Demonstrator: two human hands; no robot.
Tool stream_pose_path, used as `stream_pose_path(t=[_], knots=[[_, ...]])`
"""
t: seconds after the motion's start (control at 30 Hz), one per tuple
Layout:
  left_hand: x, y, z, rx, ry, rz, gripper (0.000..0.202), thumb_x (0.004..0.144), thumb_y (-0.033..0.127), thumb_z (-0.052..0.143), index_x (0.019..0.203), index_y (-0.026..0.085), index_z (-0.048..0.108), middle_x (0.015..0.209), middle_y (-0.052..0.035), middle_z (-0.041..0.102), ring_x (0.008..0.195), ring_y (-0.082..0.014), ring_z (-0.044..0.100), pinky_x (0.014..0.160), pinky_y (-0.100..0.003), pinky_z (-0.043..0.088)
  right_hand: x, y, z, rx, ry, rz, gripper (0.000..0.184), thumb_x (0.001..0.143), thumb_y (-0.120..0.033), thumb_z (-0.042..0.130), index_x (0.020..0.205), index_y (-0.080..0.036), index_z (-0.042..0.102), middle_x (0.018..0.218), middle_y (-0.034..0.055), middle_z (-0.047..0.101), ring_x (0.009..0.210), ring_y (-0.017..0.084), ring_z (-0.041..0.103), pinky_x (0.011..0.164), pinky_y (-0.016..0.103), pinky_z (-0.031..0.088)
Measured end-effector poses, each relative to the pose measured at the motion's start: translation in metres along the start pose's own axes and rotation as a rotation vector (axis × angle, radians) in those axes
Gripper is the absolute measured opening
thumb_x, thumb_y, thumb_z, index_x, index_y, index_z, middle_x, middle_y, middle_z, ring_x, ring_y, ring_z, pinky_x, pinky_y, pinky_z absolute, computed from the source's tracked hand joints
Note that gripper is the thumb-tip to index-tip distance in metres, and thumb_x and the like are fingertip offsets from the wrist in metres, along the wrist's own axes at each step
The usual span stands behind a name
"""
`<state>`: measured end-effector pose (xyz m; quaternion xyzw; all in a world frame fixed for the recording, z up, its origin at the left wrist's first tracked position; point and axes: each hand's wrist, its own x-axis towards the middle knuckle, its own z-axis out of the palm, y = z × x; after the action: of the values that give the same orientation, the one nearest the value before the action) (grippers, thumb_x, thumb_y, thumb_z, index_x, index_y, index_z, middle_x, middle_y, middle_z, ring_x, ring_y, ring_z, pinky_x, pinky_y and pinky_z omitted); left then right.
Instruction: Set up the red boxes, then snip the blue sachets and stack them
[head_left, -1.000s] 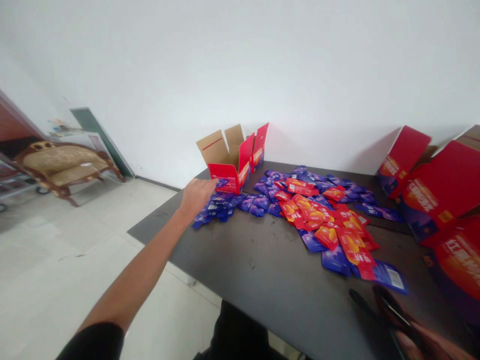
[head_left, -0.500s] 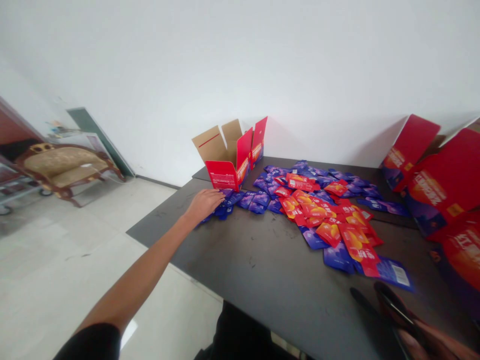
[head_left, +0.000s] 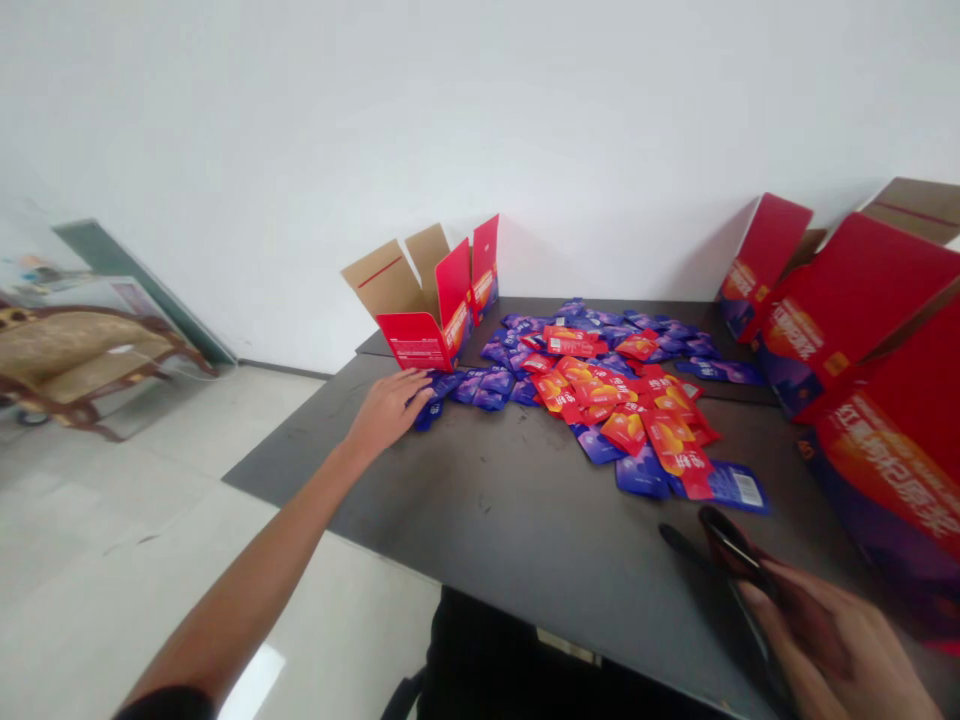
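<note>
Head view: left hand (head_left: 386, 410) now lowered from raised position, palm down on blue sachets (head_left: 469, 388) at near end of spread, just beside open red carton (head_left: 424, 340). Fingers partly over sachets; cannot tell whether grip released or closed. Right hand (head_left: 832, 640) at lower right corner, partly cut off, grip clenched on dark handled tool (head_left: 731, 545), maybe scissors, part hidden by fingers. Red sachets (head_left: 607, 395) heaped mid-table (head_left: 480, 500), overlapping blue ones. Red cartons (head_left: 862, 300) cut off at right edge; interiors not visible.
</note>
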<state>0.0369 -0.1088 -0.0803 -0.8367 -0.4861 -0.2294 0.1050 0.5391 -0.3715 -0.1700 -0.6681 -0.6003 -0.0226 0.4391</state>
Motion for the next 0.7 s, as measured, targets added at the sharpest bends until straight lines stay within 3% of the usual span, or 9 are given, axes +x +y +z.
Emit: stream_pose_path(t=[0.1,0.23,0.37,0.43,0.53,0.7], knots=[[-0.011,0.017,0.004,-0.066,0.052,0.039,0.044,0.108,0.048,0.046,0.125,0.019,0.074,0.130,-0.0087,0.075,0.129,-0.0267,0.065,0.117,-0.048,0.046,0.001,-0.004,0.000,0.005,-0.014,0.011,0.051,0.089,-0.070,0.060,0.112,-0.026,0.069,0.103,0.0098,0.070,0.087,0.031,0.068,0.080,0.049,0.055],[-0.023,0.016,0.009,-0.066,0.108,0.015,0.042,0.107,0.046,0.047,0.117,0.017,0.077,0.121,-0.0113,0.078,0.116,-0.0280,0.072,0.108,-0.049,0.054,-0.001,-0.001,0.002,-0.010,-0.010,0.026,0.053,0.088,-0.073,0.059,0.114,-0.028,0.068,0.104,0.0102,0.069,0.089,0.033,0.067,0.080,0.051,0.054],[-0.036,0.022,0.001,-0.055,0.181,-0.022,0.039,0.108,0.043,0.047,0.109,0.017,0.076,0.111,-0.0121,0.080,0.105,-0.0269,0.075,0.099,-0.045,0.057,-0.002,0.003,0.004,0.000,-0.010,0.022,0.054,0.088,-0.074,0.058,0.115,-0.029,0.068,0.106,0.0098,0.069,0.091,0.034,0.067,0.079,0.051,0.053],[-0.044,0.043,-0.004,-0.077,0.189,-0.002,0.035,0.108,0.041,0.049,0.106,0.018,0.076,0.105,-0.0102,0.080,0.099,-0.0246,0.075,0.095,-0.041,0.057,0.000,0.000,0.005,0.005,-0.007,0.011,0.053,0.089,-0.074,0.058,0.115,-0.028,0.069,0.105,0.0098,0.070,0.090,0.033,0.067,0.078,0.050,0.053],[-0.054,0.093,-0.005,-0.162,0.144,0.107,0.029,0.108,0.037,0.052,0.103,0.018,0.074,0.095,-0.0071,0.078,0.088,-0.0202,0.073,0.085,-0.034,0.056,0.002,-0.009,0.004,0.013,0.000,0.002,0.049,0.092,-0.068,0.061,0.115,-0.026,0.069,0.106,0.0098,0.070,0.092,0.031,0.067,0.080,0.047,0.054],[-0.042,0.178,0.015,-0.258,-0.132,0.279,0.029,0.107,0.036,0.053,0.088,0.020,0.069,0.079,-0.0022,0.068,0.077,-0.0172,0.067,0.075,-0.030,0.054,0.001,-0.016,0.003,-0.007,-0.020,0.018,0.037,0.096,-0.058,0.063,0.118,-0.028,0.067,0.112,0.0070,0.069,0.100,0.026,0.067,0.087,0.040,0.054]])
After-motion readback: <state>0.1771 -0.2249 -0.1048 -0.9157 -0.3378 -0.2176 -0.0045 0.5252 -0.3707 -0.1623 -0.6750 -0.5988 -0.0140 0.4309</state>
